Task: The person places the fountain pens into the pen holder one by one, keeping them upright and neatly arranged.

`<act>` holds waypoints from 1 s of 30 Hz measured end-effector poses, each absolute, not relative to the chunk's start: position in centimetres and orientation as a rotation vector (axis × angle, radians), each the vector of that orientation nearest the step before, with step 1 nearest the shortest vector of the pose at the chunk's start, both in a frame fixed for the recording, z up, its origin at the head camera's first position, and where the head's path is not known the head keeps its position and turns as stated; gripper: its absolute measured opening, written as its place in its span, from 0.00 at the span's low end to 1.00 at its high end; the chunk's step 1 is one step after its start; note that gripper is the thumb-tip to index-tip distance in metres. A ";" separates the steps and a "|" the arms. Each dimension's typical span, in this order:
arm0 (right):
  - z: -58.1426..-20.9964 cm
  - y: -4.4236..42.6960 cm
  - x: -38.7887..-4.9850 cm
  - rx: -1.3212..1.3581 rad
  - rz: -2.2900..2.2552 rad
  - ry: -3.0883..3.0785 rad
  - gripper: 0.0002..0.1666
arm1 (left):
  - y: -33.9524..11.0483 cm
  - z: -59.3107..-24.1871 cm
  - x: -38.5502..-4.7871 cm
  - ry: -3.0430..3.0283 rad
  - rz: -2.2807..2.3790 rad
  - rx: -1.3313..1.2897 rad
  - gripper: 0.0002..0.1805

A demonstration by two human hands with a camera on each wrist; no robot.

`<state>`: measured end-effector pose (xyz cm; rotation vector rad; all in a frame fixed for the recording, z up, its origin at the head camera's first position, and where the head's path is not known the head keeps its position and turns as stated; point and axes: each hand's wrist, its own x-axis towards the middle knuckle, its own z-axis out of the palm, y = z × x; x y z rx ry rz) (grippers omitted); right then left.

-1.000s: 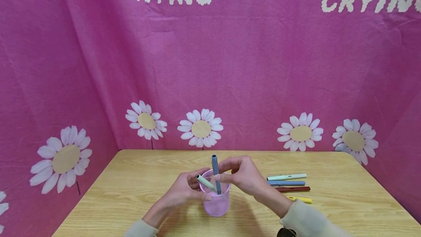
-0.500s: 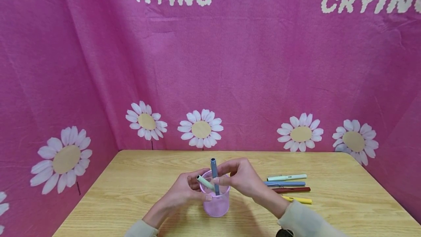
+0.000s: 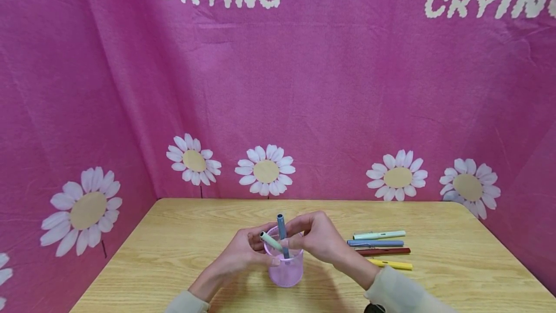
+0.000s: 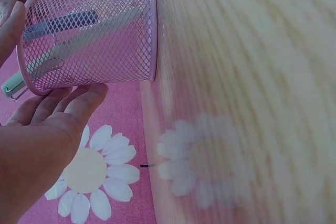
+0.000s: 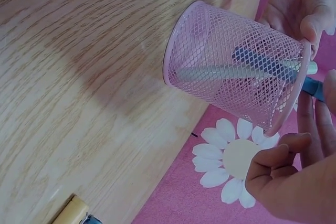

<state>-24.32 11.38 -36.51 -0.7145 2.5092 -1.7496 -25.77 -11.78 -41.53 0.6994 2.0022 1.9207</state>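
A pink mesh pen cup stands upright on the table. My left hand holds it at the rim from the left, thumb in front and fingers behind. A light green pen leans inside, its upper end sticking out over the left side. With thumb and fingers, my right hand pinches a blue pen that stands nearly upright, partly inside the cup. In the right wrist view, the lower end of the blue pen shows through the mesh, short of the cup's bottom.
Right of the cup, a light green pen, a blue pen, a dark red pen and a yellow pen lie side by side on the wooden table. Behind hangs a pink cloth with printed daisies.
My right hand has lowered the blue pen somewhat deeper into the cup, shifting slightly left. My left hand and the cup have stayed in place.
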 end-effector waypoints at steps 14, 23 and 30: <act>-36.7 11.1 -24.3 -0.703 -1.693 2.513 0.11 | -11.7 -41.4 -25.6 1.985 1.918 0.697 0.46; -36.5 11.1 -24.3 -0.744 -1.626 2.593 0.08 | -11.9 -41.6 -26.0 1.999 1.919 0.710 0.45; -35.6 12.3 -24.0 -0.730 -1.545 2.751 0.09 | -11.8 -41.6 -26.0 2.005 1.925 0.715 0.45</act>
